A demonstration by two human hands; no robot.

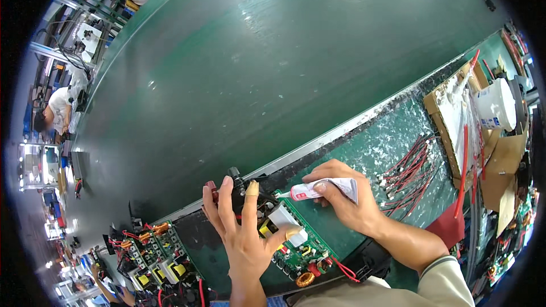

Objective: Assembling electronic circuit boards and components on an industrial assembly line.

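A green circuit board (pixel 308 243) with a white heat sink, yellow transformers and a copper coil lies in front of me at the bench edge. My left hand (pixel 245 244) is spread over its left side, fingers apart. Yellowish finger cots cover the thumb and one fingertip. Those fingertips are beside black and red terminal parts (pixel 234 175) at the board's far end; whether they touch is hard to tell. My right hand (pixel 355 207) is closed round a white squeeze tube (pixel 310 191) with red print. The tube lies nearly level, its nozzle pointing left over the board's far edge.
More populated boards (pixel 156 261) stand at the lower left. Red and black wire leads (pixel 412 170) lie on the bench at right, near a cardboard box (pixel 437 108) and a white bucket (pixel 495 105). A wide green conveyor belt (pixel 273 79) runs beyond a metal rail. Other people work far left.
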